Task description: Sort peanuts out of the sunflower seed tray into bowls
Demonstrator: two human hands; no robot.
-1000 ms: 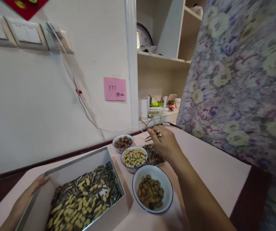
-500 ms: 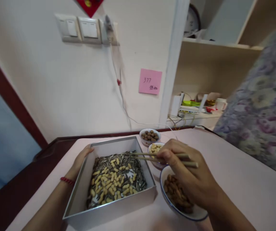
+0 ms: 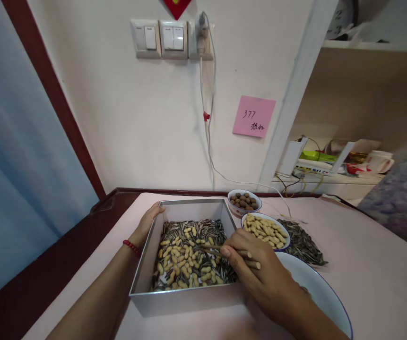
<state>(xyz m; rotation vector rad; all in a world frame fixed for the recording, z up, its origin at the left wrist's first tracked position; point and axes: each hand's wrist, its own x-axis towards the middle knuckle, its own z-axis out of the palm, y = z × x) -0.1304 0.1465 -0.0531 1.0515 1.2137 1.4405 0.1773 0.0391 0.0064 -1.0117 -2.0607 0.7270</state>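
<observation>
A grey square box (image 3: 187,299) on the pink table holds peanuts (image 3: 184,262) mixed with sunflower seeds (image 3: 175,230). My left hand (image 3: 149,221) grips the box's far left corner, fingers curled over the rim. My right hand (image 3: 260,278) is closed on a pair of wooden chopsticks (image 3: 231,253) whose tips reach down among the peanuts in the box.
To the right stand a bowl of peanuts (image 3: 266,228), a small bowl of brown nuts (image 3: 244,201) and a large blue-rimmed bowl (image 3: 322,297) partly behind my hand. A seed pile (image 3: 304,243) lies beside them. A cable (image 3: 208,127) hangs from the wall socket. A person's floral garment (image 3: 400,203) is at right.
My right hand came back from the far bowls with the chopsticks and lowered their tips into the box. The view swung left and down. My left hand stayed on the box.
</observation>
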